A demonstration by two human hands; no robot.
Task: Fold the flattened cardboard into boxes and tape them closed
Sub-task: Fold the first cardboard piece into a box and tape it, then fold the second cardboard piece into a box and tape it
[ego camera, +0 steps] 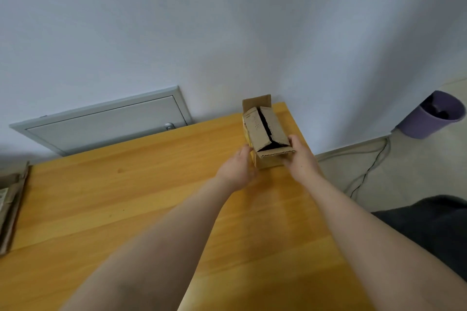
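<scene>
Small cardboard box (265,131) sits at the far right corner of the desk (151,184). Probably light and thin-walled, dents easily: hold the side walls low, not the flaps. Brown, yellow print on left side, top flaps nearly meeting with a dark gap, far flap (256,101) upright, no tape visible. Left hand (237,164) grip against left wall, finger curl hidden. Right hand (300,156) grip wraps near right corner, thumb on top.
</scene>
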